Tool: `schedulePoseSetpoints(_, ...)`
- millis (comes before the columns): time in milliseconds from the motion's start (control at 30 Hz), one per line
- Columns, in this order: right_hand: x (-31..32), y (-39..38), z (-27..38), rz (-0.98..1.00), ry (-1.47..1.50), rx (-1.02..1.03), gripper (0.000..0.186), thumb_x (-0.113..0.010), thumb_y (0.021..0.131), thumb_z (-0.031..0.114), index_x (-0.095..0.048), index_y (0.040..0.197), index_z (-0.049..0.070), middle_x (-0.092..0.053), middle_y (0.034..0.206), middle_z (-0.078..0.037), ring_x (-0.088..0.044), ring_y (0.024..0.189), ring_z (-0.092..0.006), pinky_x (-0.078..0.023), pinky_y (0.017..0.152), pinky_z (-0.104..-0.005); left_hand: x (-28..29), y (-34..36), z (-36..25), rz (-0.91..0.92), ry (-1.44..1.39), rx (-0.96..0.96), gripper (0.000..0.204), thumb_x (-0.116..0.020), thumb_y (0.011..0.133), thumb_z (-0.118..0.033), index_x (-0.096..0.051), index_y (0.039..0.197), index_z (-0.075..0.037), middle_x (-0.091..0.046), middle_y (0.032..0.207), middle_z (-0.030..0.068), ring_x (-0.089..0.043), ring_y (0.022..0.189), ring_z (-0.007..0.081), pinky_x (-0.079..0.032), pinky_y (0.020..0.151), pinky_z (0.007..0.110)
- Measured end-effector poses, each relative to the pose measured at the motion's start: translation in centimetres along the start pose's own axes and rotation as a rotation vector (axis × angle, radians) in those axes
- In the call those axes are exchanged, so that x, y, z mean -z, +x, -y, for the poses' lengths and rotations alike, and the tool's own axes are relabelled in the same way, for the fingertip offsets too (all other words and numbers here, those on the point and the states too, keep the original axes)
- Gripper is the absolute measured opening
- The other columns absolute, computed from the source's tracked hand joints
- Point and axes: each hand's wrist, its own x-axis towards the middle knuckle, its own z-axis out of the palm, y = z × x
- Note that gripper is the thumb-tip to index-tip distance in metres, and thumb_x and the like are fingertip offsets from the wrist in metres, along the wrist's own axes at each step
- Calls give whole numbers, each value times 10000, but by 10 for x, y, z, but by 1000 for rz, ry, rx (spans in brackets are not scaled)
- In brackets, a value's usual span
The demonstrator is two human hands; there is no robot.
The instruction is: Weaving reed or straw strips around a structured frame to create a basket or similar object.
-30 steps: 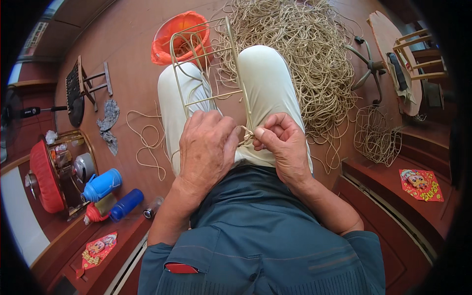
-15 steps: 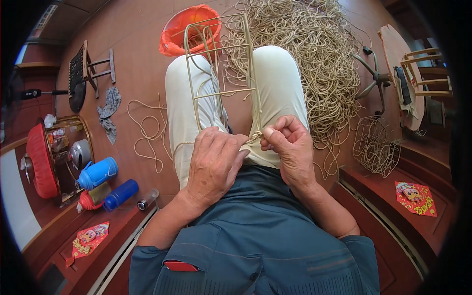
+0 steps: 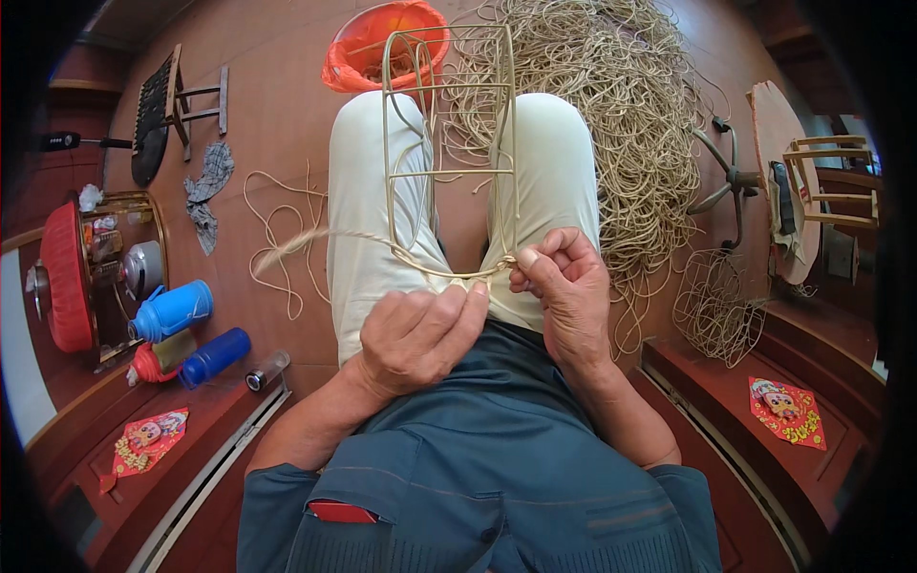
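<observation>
A beige wire frame (image 3: pixel 449 175) of long rods and crossbars stands between my knees, its curved near end just beyond my hands. My right hand (image 3: pixel 570 286) pinches the knotted cord at the near right corner of this frame, thumb against curled forefinger. Just left of it, my left hand (image 3: pixel 420 339) is closed, its fingertips at the cord under the near bar; its grip is partly hidden. A loose length of cord (image 3: pixel 330 235), smeared by motion, swings out left over my thigh.
A large heap of beige cord (image 3: pixel 611 134) covers the floor beyond my right knee. An orange-lined bucket (image 3: pixel 344 53) stands ahead. A tangled wire frame (image 3: pixel 718 306) lies at right. Blue flasks (image 3: pixel 177 310), a stool (image 3: pixel 196 100) and a checked cloth (image 3: pixel 205 196) are at left.
My left hand has drawn back slightly toward me from the frame's near end. The cord's loose length has swung up and left. My right hand keeps its pinch at the corner.
</observation>
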Motion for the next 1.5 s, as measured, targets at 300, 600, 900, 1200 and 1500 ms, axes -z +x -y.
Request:
schedulePoseSetpoints(300, 3, 1, -3, 12, -12, 41, 214, -758, 998, -17, -571, 1080, 48, -724, 972, -68, -712, 825, -116, -595, 784, -257, -32, 1, -20, 313, -139, 262, 284, -668, 948, -79, -724, 1222, -28, -658, 789, 56, -678, 669, 201, -524, 595, 346)
schedulePoseSetpoints(600, 5, 2, 4, 23, -77, 39, 234, -764, 980, -27, -574, 1080, 65, -717, 995, -36, -675, 880, -72, -565, 802, -230, -12, 24, -37, 326, -403, 277, 169, -720, 916, -61, -698, 1083, -60, -635, 765, 63, -660, 636, 232, -498, 564, 380)
schedulePoseSetpoints(900, 2, 2, 7, 48, -163, 55, 166, -754, 993, -20, -675, 1132, 27, -717, 1014, -4, -671, 899, -46, -544, 815, -204, 11, 59, 13, 223, -497, 439, 77, -776, 944, -72, -750, 1003, -30, -747, 855, 122, -738, 731, 321, -560, 640, 399)
schedulePoseSetpoints(1200, 8, -1, 5, 82, -563, 379, 182, -751, 981, -31, -792, 1153, 11, -778, 1043, -38, -713, 934, -103, -560, 841, -252, 0, 70, 31, 373, -413, 605, 113, -739, 994, -198, -754, 983, -87, -733, 828, 147, -719, 752, 377, -538, 662, 452)
schedulePoseSetpoints(1500, 11, 10, 23, 294, -909, 800, 299, -808, 868, -79, -793, 1141, 43, -789, 1013, -107, -758, 893, -246, -611, 783, -348, 0, 72, 35, 413, -366, 585, 144, -724, 995, -226, -768, 968, -92, -735, 829, 144, -728, 807, 379, -546, 711, 479)
